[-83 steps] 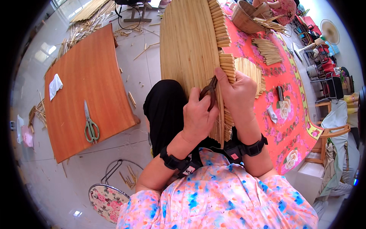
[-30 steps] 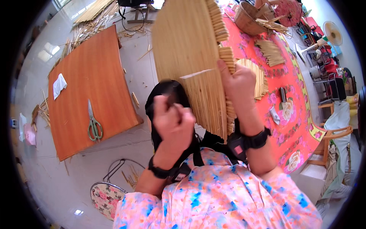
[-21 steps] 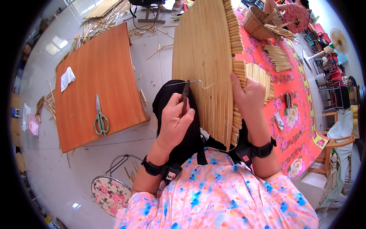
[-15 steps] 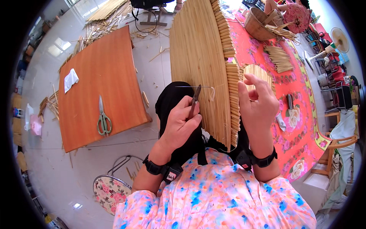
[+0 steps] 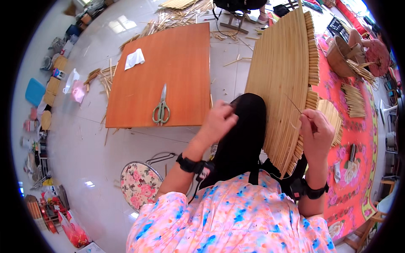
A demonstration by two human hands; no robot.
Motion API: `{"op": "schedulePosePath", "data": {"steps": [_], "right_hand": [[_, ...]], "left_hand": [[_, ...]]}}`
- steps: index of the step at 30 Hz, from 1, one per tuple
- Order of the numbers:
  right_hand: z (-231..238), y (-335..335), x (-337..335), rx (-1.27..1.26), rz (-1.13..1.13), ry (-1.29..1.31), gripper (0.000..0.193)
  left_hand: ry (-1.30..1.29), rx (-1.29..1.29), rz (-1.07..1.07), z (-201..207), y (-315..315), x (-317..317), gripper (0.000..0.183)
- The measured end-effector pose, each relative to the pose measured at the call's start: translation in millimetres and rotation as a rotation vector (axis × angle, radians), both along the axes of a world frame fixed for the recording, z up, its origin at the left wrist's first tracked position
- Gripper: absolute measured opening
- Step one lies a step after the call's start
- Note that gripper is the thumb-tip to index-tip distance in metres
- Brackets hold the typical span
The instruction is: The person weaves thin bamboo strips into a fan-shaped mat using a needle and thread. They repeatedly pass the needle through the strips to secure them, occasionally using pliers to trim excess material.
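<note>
My right hand [image 5: 317, 128] pinches a long thin needle [image 5: 292, 103], which points up and to the left over the mat. The curved mat of pale straw-coloured sticks [image 5: 276, 71] leans across my lap, with stick ends bundled along its right edge. Pale thread [image 5: 294, 125] lies on the mat beside the right hand. My left hand [image 5: 220, 120] is curled and blurred by motion between the table and my left knee. A dark bit of the pliers [image 5: 228, 103] shows at its fingers; the rest is hidden.
On the left stands a low orange-brown table [image 5: 181, 50] bearing green-handled scissors [image 5: 161, 107] and white tissue [image 5: 134, 59]. A floral round stool [image 5: 141, 181] is below it. Loose sticks [image 5: 168, 23] litter the floor. At right, a wooden basket [image 5: 339, 59] sits on a pink floral cloth [image 5: 358, 177].
My left hand has drawn away from the mat toward the table, and the needle has passed from the pliers to my right hand. The view has swung left.
</note>
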State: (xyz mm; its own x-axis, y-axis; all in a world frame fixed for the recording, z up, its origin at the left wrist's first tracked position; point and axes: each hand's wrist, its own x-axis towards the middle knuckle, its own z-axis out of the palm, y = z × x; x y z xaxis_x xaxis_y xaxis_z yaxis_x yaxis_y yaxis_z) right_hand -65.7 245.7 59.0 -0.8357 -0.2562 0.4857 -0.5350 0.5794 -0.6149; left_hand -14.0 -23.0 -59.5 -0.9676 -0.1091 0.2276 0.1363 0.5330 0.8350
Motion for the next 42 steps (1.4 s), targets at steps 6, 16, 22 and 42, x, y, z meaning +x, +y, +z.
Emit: {"op": "schedulePosePath", "data": {"steps": [6,16,22,42], "right_hand": [[0.7,5.4,4.1,-0.195,0.202,-0.273,0.003],[2.5,7.8,2.6,-0.218,0.224,-0.120,0.006],[-2.1,0.2,9.2,-0.258,0.298,-0.082,0.007],[9.6,14.4,6.8,-0.380,0.337,-0.111,0.007]], "left_hand": [[-0.210,-0.494,0.625,-137.1,-115.1,21.9,0.047],[-0.101,-0.741,0.720,-175.8,-139.9,22.5,0.052],[-0.219,-0.740,0.763,-169.1,-135.1,20.0,0.051],[0.336,0.491,-0.333,115.6,110.9,-12.3,0.026]]}}
